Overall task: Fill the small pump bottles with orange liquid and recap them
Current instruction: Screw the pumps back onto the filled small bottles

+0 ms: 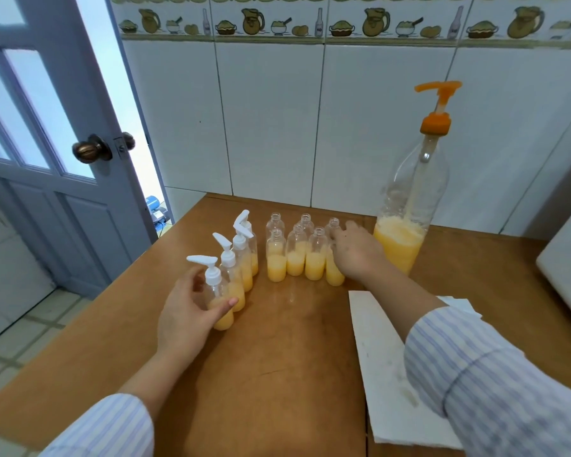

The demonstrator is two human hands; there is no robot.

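Four capped pump bottles (236, 275) are lined up at the left of the wooden table (277, 357), each part-filled with orange liquid; seven uncapped small bottles (295, 252) are counted beside them, four in front holding liquid, three behind seemingly empty; one large dispenser bottle (406, 206) with an orange pump is stood at the right, about a third full; a white paper sheet (376, 357) is laid near the right sleeve. The front-right uncapped bottle is partly hidden by the right hand (355, 250), whose fingers are curled about it. The nearest capped bottle is gripped by the left hand (187, 311), thumb and fingers wrapped round its body.
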